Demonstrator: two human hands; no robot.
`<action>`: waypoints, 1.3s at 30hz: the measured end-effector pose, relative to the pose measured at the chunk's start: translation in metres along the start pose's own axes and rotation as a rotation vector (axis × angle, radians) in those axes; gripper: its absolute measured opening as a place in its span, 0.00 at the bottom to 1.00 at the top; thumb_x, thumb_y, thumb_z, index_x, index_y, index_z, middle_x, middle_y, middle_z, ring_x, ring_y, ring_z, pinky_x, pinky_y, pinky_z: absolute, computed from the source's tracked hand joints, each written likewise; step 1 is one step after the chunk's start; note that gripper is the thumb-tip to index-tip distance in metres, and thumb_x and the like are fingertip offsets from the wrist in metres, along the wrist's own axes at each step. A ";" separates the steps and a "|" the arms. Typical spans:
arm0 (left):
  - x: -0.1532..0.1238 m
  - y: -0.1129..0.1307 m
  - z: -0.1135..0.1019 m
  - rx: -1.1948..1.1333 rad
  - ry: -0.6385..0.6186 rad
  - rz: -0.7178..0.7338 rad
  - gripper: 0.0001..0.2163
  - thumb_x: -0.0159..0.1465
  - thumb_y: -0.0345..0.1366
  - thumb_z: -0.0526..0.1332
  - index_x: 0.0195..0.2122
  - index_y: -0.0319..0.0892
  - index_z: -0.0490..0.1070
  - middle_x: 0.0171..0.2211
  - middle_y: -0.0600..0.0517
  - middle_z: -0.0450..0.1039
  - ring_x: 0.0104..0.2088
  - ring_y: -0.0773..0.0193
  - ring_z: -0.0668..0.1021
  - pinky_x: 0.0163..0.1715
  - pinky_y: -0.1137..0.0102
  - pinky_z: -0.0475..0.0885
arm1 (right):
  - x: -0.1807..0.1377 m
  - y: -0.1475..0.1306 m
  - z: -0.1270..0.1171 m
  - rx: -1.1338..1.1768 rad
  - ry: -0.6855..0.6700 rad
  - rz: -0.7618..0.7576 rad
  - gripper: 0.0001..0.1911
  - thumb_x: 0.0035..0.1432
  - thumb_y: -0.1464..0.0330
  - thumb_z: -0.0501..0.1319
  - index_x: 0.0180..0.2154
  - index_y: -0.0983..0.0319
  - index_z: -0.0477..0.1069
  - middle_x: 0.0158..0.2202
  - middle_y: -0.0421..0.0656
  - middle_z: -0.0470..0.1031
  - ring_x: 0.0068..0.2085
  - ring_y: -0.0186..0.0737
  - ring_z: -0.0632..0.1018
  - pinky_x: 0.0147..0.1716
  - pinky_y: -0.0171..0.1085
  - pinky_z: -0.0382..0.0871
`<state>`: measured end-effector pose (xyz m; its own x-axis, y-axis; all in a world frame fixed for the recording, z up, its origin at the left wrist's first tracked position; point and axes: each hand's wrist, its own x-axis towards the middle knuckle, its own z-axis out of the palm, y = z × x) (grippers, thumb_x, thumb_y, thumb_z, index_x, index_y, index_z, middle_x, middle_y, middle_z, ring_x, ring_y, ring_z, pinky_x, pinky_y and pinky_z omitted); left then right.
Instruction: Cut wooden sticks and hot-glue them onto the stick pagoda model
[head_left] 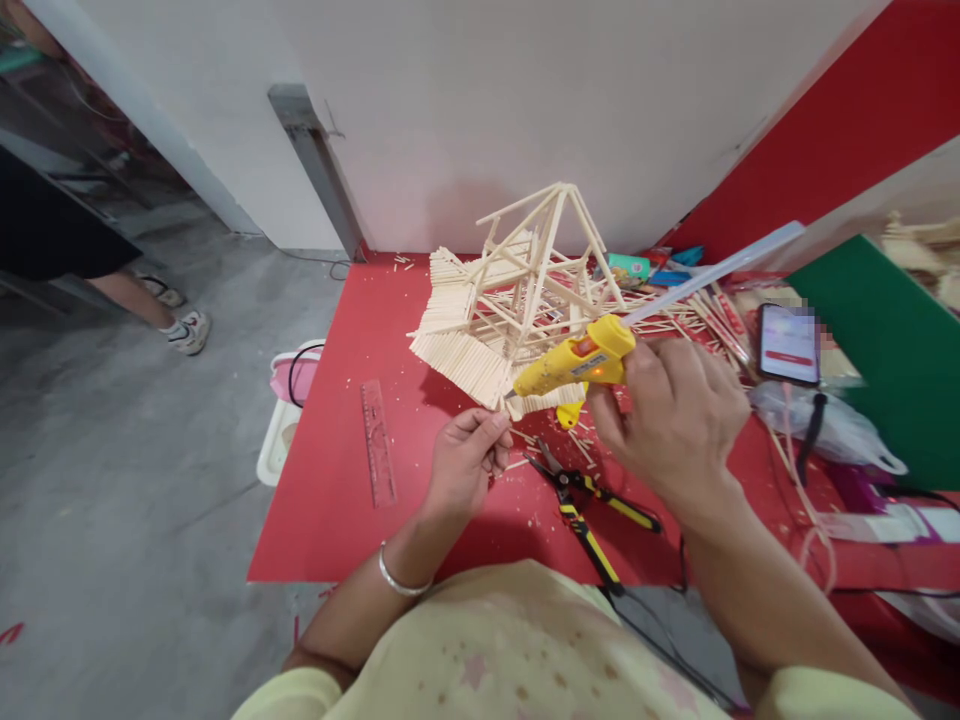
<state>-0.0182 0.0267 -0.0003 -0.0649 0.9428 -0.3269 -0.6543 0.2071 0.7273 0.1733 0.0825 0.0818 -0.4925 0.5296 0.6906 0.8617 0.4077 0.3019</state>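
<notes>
Two hands are shown at the near edge of one stick model, which is taken as the landmark. The left hand is pinched on one stick end at the model's near corner; whether this end is joined to the model cannot be told. The right hand, at the model's near right, is wrapped around the grip of one yellow glue gun. The gun is held above the model's near right part, with its nozzle directed leftward and down at the near corner; contact cannot be made out. Its long axis is slanted from upper right to lower left, and is continued rearward by one translucent glue stick. The model is stood upright, its open frame narrowed to a peak above slatted panels.

On one red desk, one pair of cutters is laid in front of the model, its two blades parted and its two handles spread toward the wearer. One clear ruler is placed to the model's near left. Loose sticks, too many to be counted, are scattered to its right; beyond them are seen one phone and one green board.
</notes>
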 end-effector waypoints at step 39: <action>0.007 -0.006 -0.008 0.258 -0.017 0.195 0.14 0.61 0.46 0.68 0.28 0.40 0.75 0.22 0.54 0.72 0.19 0.73 0.71 0.19 0.77 0.64 | -0.005 -0.004 0.001 0.006 -0.074 0.087 0.17 0.58 0.64 0.59 0.49 0.62 0.69 0.39 0.49 0.74 0.38 0.46 0.72 0.36 0.42 0.61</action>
<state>-0.0205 0.0300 -0.0115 -0.1561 0.9751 -0.1574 -0.4183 0.0790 0.9049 0.1724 0.0787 0.0763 -0.4239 0.6164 0.6636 0.9009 0.3624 0.2389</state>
